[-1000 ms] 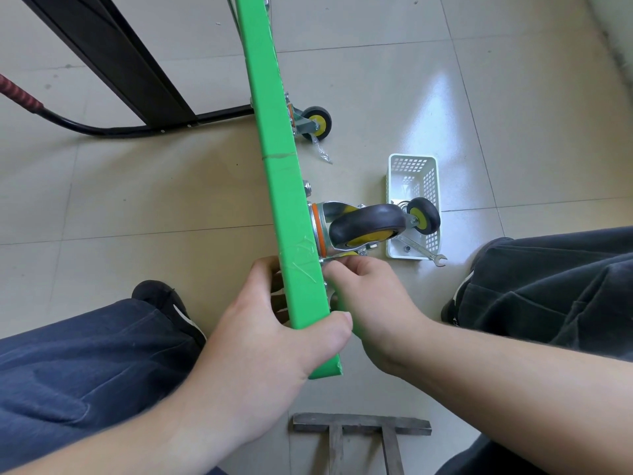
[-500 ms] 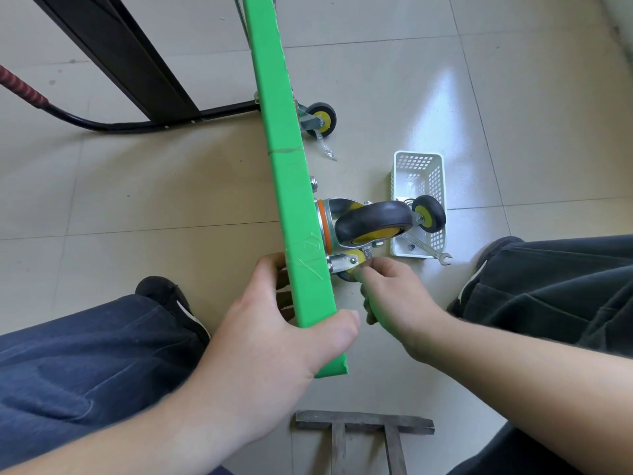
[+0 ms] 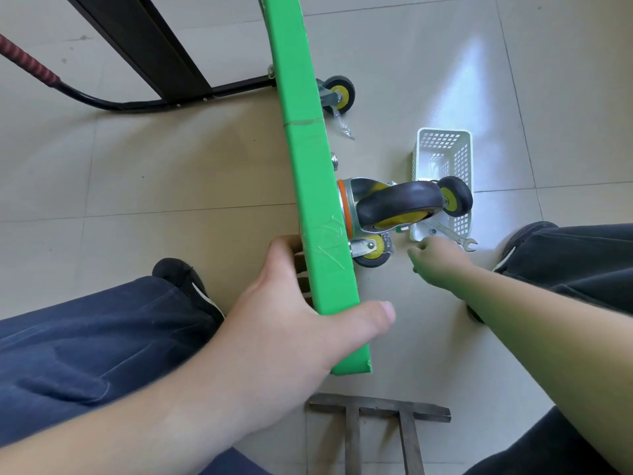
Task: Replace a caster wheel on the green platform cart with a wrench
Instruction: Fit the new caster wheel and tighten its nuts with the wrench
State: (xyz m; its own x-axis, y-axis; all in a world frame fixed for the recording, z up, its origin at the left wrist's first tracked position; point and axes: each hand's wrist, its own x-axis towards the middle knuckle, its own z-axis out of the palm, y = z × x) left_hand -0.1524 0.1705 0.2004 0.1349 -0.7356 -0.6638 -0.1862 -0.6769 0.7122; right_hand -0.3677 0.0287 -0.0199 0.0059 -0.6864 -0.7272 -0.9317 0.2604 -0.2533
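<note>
The green platform cart stands tipped on its edge on the tiled floor, its underside facing right, so its wheels stick out sideways. The big black caster wheel with a yellow hub and orange-ringed swivel plate is bolted near the near end of the deck; just nearer than it, a smaller black-and-yellow caster in a silver bracket sits right against the deck, and whether it is fastened there or only resting I cannot tell. My left hand grips the cart's near edge, thumb across the right face and fingers curled round the left, holding it upright. My right hand is off the wheels and holds nothing, its fingers loosely bent, reaching toward the silver open-ended wrench that juts out of the near end of the white perforated plastic basket. A loose small black-and-yellow wheel rests in that basket. I judge I am at the point of fetching the tool. Next I need to pinch the wrench's shaft, draw it clear of the basket and bring its jaw to the caster's nut, keeping the cart steady. A fourth small caster sits at the far end.
</note>
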